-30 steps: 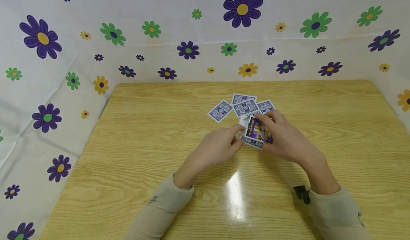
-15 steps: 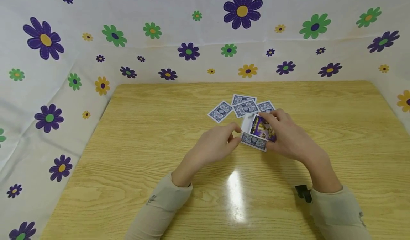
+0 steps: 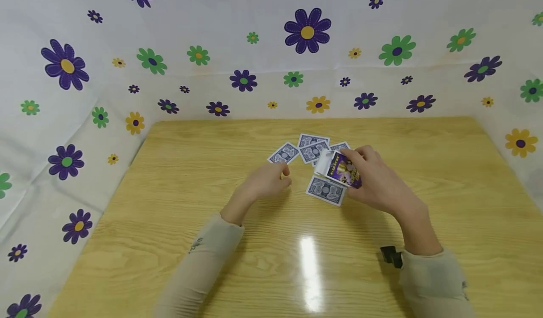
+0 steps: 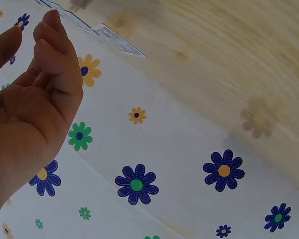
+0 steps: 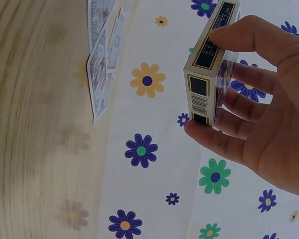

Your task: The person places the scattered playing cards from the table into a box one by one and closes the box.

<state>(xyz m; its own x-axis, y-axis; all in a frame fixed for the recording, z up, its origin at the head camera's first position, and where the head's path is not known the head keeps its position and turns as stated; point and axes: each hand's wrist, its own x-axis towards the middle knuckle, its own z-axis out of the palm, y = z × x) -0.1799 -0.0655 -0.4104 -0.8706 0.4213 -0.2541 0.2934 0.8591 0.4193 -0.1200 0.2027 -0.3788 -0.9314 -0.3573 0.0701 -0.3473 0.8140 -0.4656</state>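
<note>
My right hand (image 3: 379, 181) grips a purple card box (image 3: 342, 168) whose white flap (image 3: 324, 161) stands open toward the left. In the right wrist view, the thumb lies on one narrow side of the box (image 5: 207, 59) and the fingers curl round the others. My left hand (image 3: 265, 182) is off the box, holding nothing, with its fingers loosely bent. Just beyond its fingertips lies a blue-backed card (image 3: 283, 153). Another blue-backed card (image 3: 325, 190) lies in front of the box, and several overlapping cards (image 3: 314, 151) lie behind it.
The wooden table (image 3: 169, 176) is backed by a white cloth (image 3: 220, 40) printed with flowers. A black object (image 3: 391, 256) is by the right sleeve cuff. Light reflects off the table between the forearms.
My left hand has drawn away to the left from the box and its fingers have loosened. The right hand still holds the box, now farther from the front card, which shows whole. The head view has shifted.
</note>
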